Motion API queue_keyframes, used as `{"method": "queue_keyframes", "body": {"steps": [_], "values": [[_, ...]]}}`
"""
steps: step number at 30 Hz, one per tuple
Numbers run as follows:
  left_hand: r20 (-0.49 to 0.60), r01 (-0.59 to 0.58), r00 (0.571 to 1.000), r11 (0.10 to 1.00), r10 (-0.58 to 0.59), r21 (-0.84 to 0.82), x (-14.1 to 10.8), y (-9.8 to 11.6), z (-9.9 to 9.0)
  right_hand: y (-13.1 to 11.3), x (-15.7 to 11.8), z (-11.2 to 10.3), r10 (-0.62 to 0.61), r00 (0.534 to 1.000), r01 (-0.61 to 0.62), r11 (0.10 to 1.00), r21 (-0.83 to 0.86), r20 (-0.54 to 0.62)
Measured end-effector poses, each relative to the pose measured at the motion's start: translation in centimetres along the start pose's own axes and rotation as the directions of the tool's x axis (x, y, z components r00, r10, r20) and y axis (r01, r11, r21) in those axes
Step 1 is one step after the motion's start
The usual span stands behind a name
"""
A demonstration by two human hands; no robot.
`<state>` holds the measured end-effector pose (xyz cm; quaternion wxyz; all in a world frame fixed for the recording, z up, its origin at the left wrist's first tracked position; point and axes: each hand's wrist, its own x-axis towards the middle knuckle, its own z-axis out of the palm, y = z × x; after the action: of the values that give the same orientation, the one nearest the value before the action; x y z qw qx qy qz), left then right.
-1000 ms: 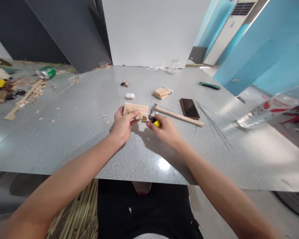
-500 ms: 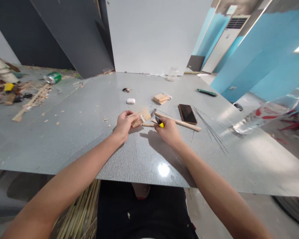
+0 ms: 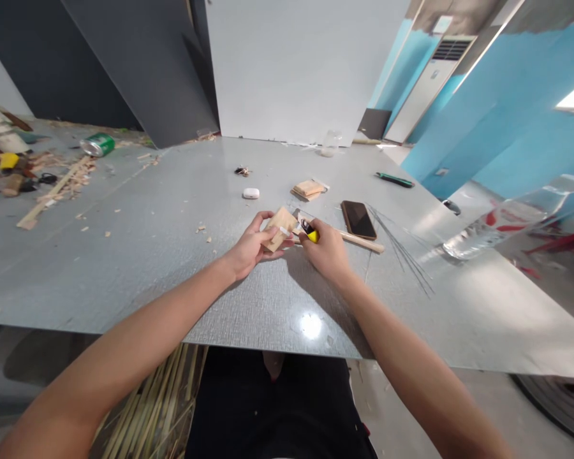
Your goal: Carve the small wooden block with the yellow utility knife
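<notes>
My left hand [image 3: 251, 248] grips a small flat wooden block [image 3: 281, 223] with a narrow white strip across it, thumb on top. Close on its right, my right hand [image 3: 328, 252] is closed around a yellow and black utility knife [image 3: 310, 231], its front end near the block's edge. Whether the blade touches the wood I cannot tell. Partly behind the right hand lies a wooden-handled tool [image 3: 363, 242] with a metal end. Beyond the hands sits a small stack of wooden pieces [image 3: 309, 189].
A phone [image 3: 358, 220], thin metal rods [image 3: 404, 255], a green knife [image 3: 395, 180] and a plastic bottle [image 3: 511, 217] are on the right. A white earbud case [image 3: 251, 193] lies ahead. Wood scraps and a green can [image 3: 98, 145] are at left. The table's front edge is near me.
My left hand has lifted and turned the wooden block, so its broad face shows more. The knife in my right hand stays close to the block.
</notes>
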<state>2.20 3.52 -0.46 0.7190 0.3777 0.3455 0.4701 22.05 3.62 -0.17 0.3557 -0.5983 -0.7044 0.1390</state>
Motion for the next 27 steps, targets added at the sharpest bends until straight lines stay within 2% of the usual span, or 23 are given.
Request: {"method": "queue_keyframes", "body": {"steps": [7,11,14,18,20,24,27], "values": [[0.068,-0.086,0.994,0.996,0.085,0.024,0.5,-0.1,-0.2,-0.3,-0.1,0.0,0.037,0.997,-0.034,0.998,0.058,-0.064],[0.068,-0.052,0.996,0.997,0.048,0.057,0.6,0.1,-0.3,-0.1,0.0,-0.3,0.02,0.993,-0.006,0.993,0.116,-0.12],[0.036,-0.02,0.999,0.994,0.017,0.104,0.6,0.1,-0.3,-0.1,0.1,-0.6,0.012,0.994,0.0,0.994,0.112,-0.108],[0.062,0.004,0.998,0.971,-0.019,0.241,0.5,0.1,-0.4,-0.3,0.0,-0.8,-0.002,1.0,0.002,0.999,-0.053,-0.006],[0.082,0.009,0.996,0.961,-0.033,0.277,0.4,0.4,-0.5,-0.5,-0.1,-1.0,-0.031,0.997,0.042,0.985,-0.166,0.066],[0.143,0.021,0.986,0.923,-0.083,0.384,0.1,1.5,-0.9,-0.6,-0.1,-1.8,-0.113,0.969,0.192,0.906,-0.377,0.221],[0.204,-0.006,0.973,0.866,-0.111,0.499,0.0,2.2,-1.3,-0.7,0.1,-2.2,-0.108,0.941,0.262,0.833,-0.487,0.32]]}}
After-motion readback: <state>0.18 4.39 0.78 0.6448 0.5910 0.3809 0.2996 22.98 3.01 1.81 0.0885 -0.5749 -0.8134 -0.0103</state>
